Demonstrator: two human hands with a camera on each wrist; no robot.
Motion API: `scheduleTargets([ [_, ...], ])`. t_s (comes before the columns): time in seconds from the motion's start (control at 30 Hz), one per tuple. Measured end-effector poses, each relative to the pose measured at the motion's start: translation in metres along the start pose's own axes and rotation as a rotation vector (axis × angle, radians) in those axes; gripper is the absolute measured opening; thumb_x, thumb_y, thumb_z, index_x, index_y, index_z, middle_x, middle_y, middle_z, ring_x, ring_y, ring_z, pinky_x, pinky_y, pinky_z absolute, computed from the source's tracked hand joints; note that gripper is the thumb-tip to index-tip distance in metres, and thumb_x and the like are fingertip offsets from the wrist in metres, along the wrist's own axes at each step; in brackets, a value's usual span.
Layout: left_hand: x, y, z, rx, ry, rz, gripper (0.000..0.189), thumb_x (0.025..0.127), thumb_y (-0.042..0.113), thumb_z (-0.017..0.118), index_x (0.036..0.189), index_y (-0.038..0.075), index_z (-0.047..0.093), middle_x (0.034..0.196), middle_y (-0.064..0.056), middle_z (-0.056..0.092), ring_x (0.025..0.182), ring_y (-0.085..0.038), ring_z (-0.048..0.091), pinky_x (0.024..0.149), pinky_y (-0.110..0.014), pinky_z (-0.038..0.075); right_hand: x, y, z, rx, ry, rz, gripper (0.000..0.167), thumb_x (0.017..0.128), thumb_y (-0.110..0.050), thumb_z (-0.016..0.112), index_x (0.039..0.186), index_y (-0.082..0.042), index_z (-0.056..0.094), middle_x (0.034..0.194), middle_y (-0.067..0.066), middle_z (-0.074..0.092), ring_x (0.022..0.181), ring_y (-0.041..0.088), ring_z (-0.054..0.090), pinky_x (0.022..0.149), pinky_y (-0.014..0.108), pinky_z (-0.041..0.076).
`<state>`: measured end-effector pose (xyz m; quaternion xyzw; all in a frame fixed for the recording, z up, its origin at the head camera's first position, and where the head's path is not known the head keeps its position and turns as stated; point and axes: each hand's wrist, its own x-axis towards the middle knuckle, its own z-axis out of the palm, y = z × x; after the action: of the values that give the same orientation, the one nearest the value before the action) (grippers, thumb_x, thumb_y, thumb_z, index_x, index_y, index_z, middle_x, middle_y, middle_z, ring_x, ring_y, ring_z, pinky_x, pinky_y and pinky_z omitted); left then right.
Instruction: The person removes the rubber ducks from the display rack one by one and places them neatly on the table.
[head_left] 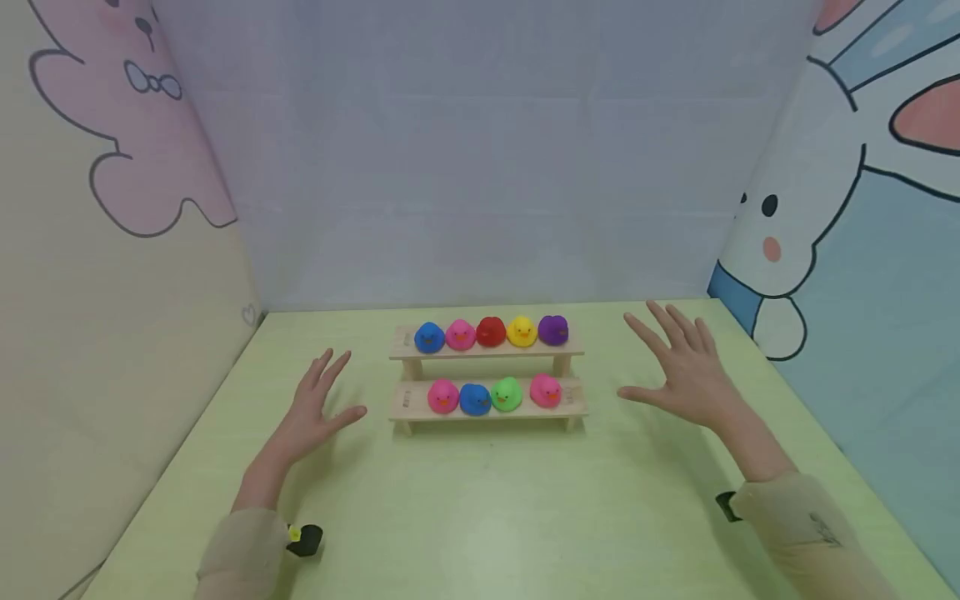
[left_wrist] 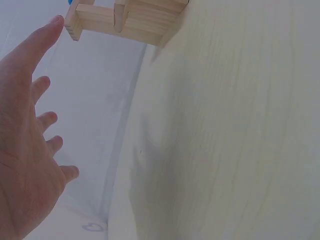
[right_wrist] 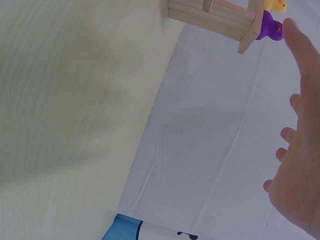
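Observation:
A two-tier wooden stand (head_left: 487, 412) with small rubber ducks stands mid-table. Along its upper tier sit a blue duck (head_left: 429, 337), a pink duck (head_left: 461, 335), a red duck (head_left: 491, 332), a yellow duck (head_left: 522, 332) and a purple duck (head_left: 553, 330). The lower tier bears a pink duck (head_left: 443, 397), a blue duck (head_left: 476, 399), a green duck (head_left: 507, 394) and, past a gap, another pink duck (head_left: 546, 390). My left hand (head_left: 311, 417) hovers left of the stand, fingers spread, holding nothing. On the right, my right hand (head_left: 686, 371) is likewise spread and holds nothing.
The pale wood-grain table (head_left: 480, 500) casts back soft shadows of both hands. A plain light cloth (head_left: 480, 167) hangs behind it. Side panels carry a pink cartoon figure (head_left: 142, 167) at left and a white rabbit (head_left: 795, 192) at right.

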<state>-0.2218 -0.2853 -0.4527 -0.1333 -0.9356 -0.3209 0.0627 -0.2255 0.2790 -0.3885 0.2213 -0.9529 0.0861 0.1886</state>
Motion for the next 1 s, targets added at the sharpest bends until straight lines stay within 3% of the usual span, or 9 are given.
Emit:
scheduleTargets([
  [0.3, -0.002, 0.007, 0.010, -0.072, -0.004, -0.040, 0.090, 0.090, 0.040, 0.071, 0.159, 0.028, 0.014, 0.166, -0.018, 0.007, 0.150, -0.048, 0.012, 0.109, -0.077, 0.021, 0.017, -0.008, 0.002, 0.059, 0.031, -0.018, 0.106, 0.072, -0.053, 0.081, 0.158, -0.028, 0.023, 0.164, 0.016, 0.017, 0.147, 0.044, 0.017, 0.115, 0.073, 0.011],
  [0.5, -0.004, 0.007, 0.015, -0.111, -0.011, -0.071, 0.090, 0.091, 0.040, 0.070, 0.160, 0.024, 0.014, 0.166, -0.019, 0.009, 0.150, -0.047, 0.013, 0.112, -0.074, 0.021, 0.026, -0.009, 0.007, 0.109, 0.058, -0.069, 0.104, 0.072, -0.044, 0.084, 0.156, -0.023, 0.028, 0.163, 0.018, 0.018, 0.145, 0.045, 0.020, 0.112, 0.074, 0.017],
  [0.7, -0.008, 0.008, 0.019, -0.193, 0.006, -0.058, 0.091, 0.091, 0.033, 0.072, 0.160, 0.020, 0.014, 0.165, -0.019, 0.012, 0.149, -0.047, 0.016, 0.112, -0.072, 0.024, 0.033, -0.011, 0.011, 0.168, 0.093, -0.093, 0.101, 0.072, -0.038, 0.085, 0.155, -0.019, 0.030, 0.162, 0.018, 0.021, 0.144, 0.045, 0.021, 0.112, 0.070, 0.019],
  [1.0, -0.003, 0.018, 0.034, -0.324, -0.026, -0.079, 0.094, 0.088, 0.031, 0.075, 0.159, 0.019, 0.014, 0.165, -0.017, 0.016, 0.147, -0.047, 0.024, 0.113, -0.066, 0.031, 0.043, -0.022, 0.015, 0.366, 0.048, -0.017, 0.094, 0.079, -0.031, 0.083, 0.156, -0.023, 0.029, 0.164, 0.013, 0.019, 0.148, 0.040, 0.017, 0.110, 0.074, 0.025],
])
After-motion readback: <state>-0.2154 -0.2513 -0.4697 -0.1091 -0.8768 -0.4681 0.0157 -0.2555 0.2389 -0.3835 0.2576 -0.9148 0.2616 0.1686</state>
